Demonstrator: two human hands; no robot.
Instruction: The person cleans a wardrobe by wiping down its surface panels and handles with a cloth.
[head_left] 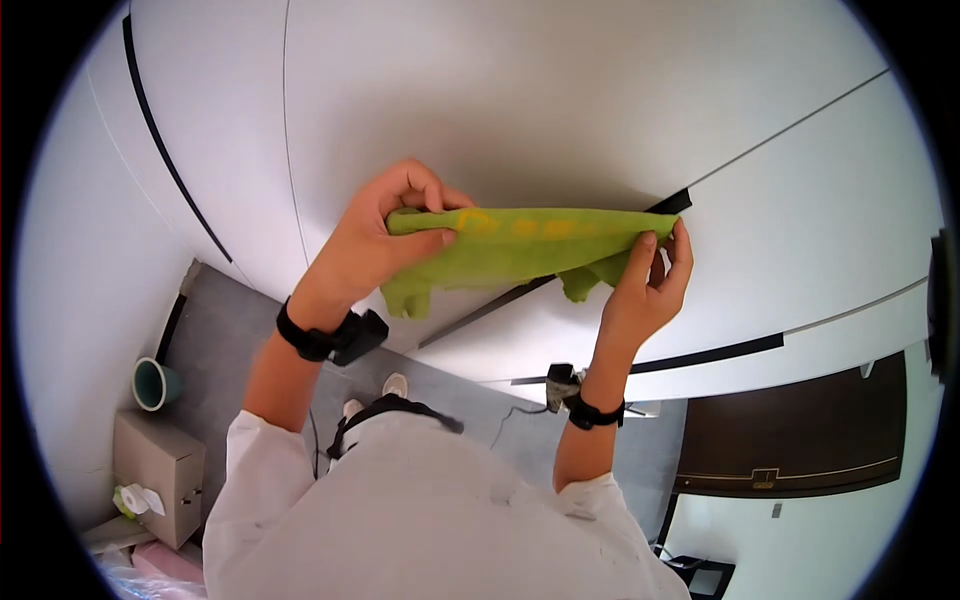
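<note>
- Head view: a green cloth [510,264] is held up by both hands, in front of the white cabinet [480,100]. It is stretched from side to side, with its upper edge almost straight. Whether it touches the cabinet surface, I cannot tell.
- The left hand [368,240] is at the left end of the cloth; its fingers are pinching this end, the thumb lying on the front side and other fingers at the upper edge.
- The right hand [640,300] is at the other end — its thumb and forefinger are pinching the right corner.
- Near the upper edge of the cloth there are yellow marks [545,229], too blurred to read. Below, loose parts of the cloth hang down, one at the left and one near the right hand.
- Each wrist carries a black strap with a small device.
- Under the hands is the grey floor [235,310]. At the left side stand a green bucket [173,383] and a beige box cabinet [150,455] — the bucket is just beside it.
- At the lower right is a dark brown door [800,435].
</note>
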